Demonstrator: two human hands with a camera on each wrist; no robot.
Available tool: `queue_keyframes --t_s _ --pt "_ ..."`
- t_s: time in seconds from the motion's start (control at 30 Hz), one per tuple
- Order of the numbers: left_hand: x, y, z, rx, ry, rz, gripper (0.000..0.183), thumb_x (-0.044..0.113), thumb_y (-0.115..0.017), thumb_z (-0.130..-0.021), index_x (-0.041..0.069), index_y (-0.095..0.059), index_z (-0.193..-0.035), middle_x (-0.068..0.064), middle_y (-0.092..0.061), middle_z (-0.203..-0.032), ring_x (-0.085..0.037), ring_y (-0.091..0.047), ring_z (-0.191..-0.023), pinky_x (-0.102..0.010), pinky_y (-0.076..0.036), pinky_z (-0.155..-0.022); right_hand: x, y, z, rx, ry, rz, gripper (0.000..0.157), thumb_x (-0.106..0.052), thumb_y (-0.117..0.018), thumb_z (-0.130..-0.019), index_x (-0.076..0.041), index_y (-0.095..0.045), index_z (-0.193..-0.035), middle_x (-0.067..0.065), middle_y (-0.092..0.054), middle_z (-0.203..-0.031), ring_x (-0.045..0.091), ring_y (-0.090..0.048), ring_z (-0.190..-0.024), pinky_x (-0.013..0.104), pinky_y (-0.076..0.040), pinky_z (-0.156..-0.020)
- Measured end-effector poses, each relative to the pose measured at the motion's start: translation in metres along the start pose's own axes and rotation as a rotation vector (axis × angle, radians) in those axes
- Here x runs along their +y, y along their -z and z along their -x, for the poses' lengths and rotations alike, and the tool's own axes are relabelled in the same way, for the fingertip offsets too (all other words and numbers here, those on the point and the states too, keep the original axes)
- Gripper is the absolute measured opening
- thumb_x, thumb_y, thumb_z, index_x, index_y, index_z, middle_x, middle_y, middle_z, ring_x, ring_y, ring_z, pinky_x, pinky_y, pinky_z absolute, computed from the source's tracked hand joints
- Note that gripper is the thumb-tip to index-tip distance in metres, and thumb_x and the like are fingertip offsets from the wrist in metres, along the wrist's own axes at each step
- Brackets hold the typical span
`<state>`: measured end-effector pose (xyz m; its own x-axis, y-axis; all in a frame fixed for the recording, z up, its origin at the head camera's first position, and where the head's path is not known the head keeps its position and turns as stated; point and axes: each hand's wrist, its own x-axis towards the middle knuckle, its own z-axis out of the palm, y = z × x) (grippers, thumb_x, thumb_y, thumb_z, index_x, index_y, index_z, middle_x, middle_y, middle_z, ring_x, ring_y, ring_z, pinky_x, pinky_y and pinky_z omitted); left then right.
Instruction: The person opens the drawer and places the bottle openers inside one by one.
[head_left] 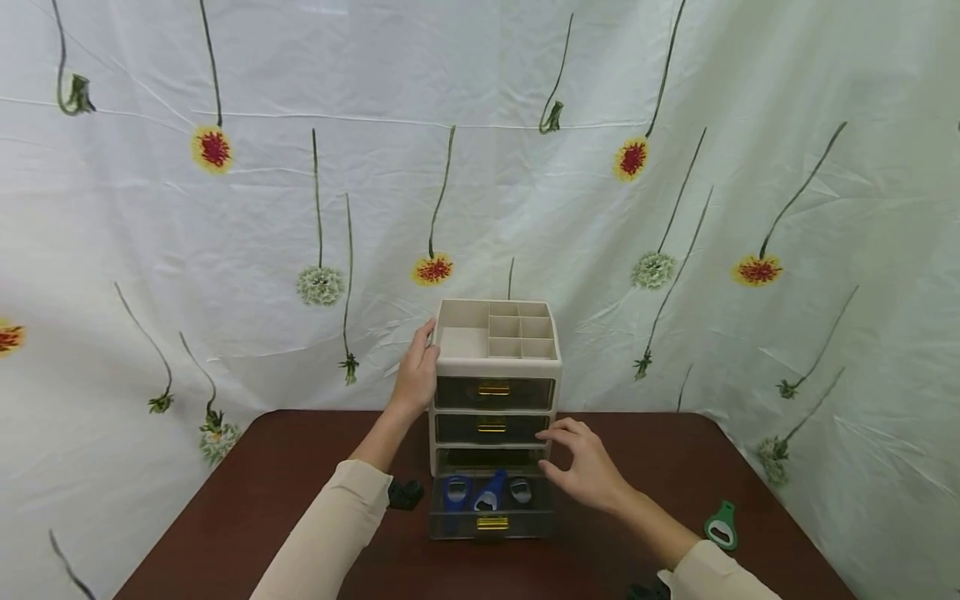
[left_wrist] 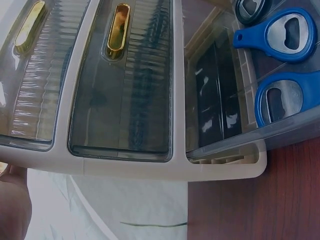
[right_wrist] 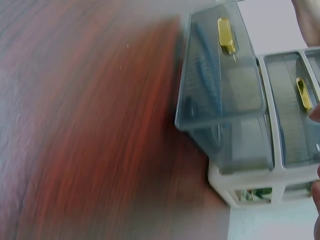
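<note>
A white desktop drawer organizer (head_left: 497,365) stands on the table with its bottom drawer (head_left: 525,527) pulled out. Inside that drawer lie two blue bottle openers (left_wrist: 290,32) and a dark one (head_left: 520,490). My left hand (head_left: 415,375) rests against the organizer's upper left side, fingers extended; the left wrist view shows only part of it at the edge. Beside the right side of the middle drawer (head_left: 459,429) is my right hand (head_left: 588,471), thumb and fingers apart and nothing between them. Whether its fingertips touch the organizer I cannot tell.
A green bottle opener (head_left: 722,527) lies on the dark red-brown table (head_left: 637,550) to the right. Behind the table hangs a white cloth (head_left: 495,192) with printed flowers. The organizer's top has several compartments (head_left: 462,342).
</note>
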<state>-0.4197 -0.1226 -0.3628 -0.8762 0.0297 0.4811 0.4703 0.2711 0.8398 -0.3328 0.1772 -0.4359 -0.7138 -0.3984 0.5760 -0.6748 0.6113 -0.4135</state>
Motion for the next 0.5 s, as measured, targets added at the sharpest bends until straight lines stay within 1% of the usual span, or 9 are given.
queue_keyframes --t_s 0.1,0.23,0.37,0.5 --pt "0.001 -0.001 -0.001 0.002 0.012 -0.007 0.056 0.019 -0.031 -0.109 0.007 -0.027 -0.164 -0.022 -0.035 -0.161 -0.039 -0.039 -0.143 -0.056 -0.032 -0.114 0.006 0.01 0.003 -0.019 -0.012 0.012 0.037 -0.01 -0.086 -0.082 -0.006 -0.076 -0.118 -0.001 -0.064 -0.116 0.023 -0.058 -0.109 0.048 -0.052 -0.087" --pt "0.001 -0.002 -0.001 0.007 0.022 -0.014 0.055 0.017 -0.031 -0.11 0.009 -0.028 -0.164 -0.019 -0.035 -0.162 -0.036 -0.039 -0.143 -0.055 -0.032 -0.115 0.014 0.022 0.01 -0.036 -0.017 0.041 0.037 -0.01 -0.085 -0.083 -0.007 -0.076 -0.119 0.0 -0.064 -0.117 0.025 -0.059 -0.109 0.05 -0.052 -0.087" --pt "0.0 -0.004 0.0 -0.007 0.034 -0.016 0.055 0.019 -0.031 -0.11 0.011 -0.027 -0.164 -0.017 -0.036 -0.162 -0.035 -0.04 -0.143 -0.054 -0.032 -0.115 0.022 0.037 0.018 -0.054 -0.038 0.059 0.038 -0.01 -0.085 -0.083 -0.011 -0.076 -0.12 0.0 -0.064 -0.119 0.027 -0.059 -0.11 0.052 -0.052 -0.087" --pt "-0.001 -0.004 -0.001 -0.001 0.033 -0.019 0.055 0.019 -0.031 -0.11 0.01 -0.027 -0.164 -0.018 -0.037 -0.161 -0.035 -0.041 -0.143 -0.054 -0.033 -0.115 0.032 0.052 0.025 -0.089 -0.065 0.07 0.04 -0.009 -0.084 -0.085 -0.014 -0.074 -0.124 -0.001 -0.063 -0.122 0.028 -0.059 -0.114 0.053 -0.052 -0.089"
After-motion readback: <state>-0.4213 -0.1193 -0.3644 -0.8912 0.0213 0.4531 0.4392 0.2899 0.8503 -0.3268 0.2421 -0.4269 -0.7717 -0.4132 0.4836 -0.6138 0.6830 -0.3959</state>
